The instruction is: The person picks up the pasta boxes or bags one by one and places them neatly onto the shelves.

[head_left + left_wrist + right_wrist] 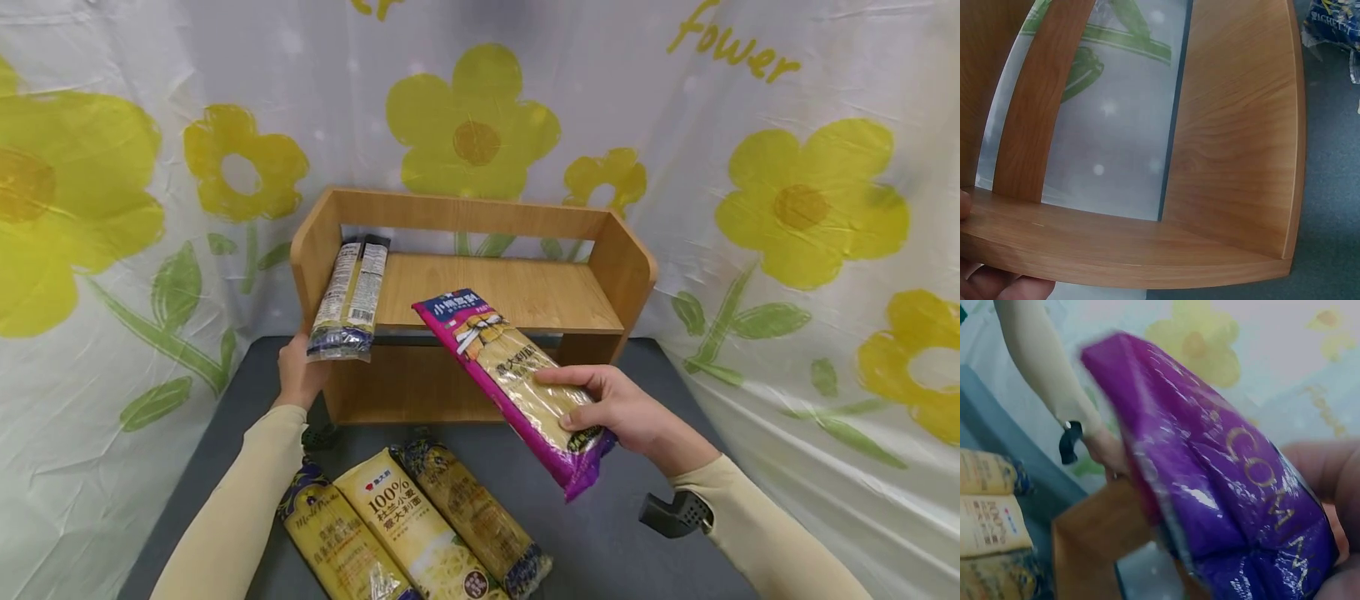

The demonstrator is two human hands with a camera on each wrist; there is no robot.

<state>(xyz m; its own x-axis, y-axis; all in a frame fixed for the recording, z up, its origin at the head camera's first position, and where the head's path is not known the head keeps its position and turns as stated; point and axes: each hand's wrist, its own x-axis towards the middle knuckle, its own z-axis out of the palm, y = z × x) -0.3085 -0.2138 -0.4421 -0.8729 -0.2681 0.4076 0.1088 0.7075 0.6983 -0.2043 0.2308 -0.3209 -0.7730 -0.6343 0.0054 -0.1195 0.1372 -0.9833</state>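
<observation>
My right hand (pixel 615 408) grips a purple and magenta packet of pasta (pixel 517 367), thumb and index finger on its front. The packet is tilted in the air before the shelf, and its shiny purple side (pixel 1210 469) fills much of the right wrist view. My left hand (pixel 300 371) holds the left side panel of a small wooden shelf (pixel 495 287). In the left wrist view the thumb and fingers (pixel 1022 287) lie on opposite sides of the panel's edge (pixel 1116 265). Beside that hand, another pasta packet (pixel 348 292) lies back side up on the shelf's upper board.
On the dark grey table (pixel 630 517) in front lie three pasta packets side by side: a yellow-blue one (pixel 337 533), a cream one (pixel 420 525) and another yellow-blue one (pixel 476 512). A white curtain with yellow flowers (pixel 472 125) surrounds the table.
</observation>
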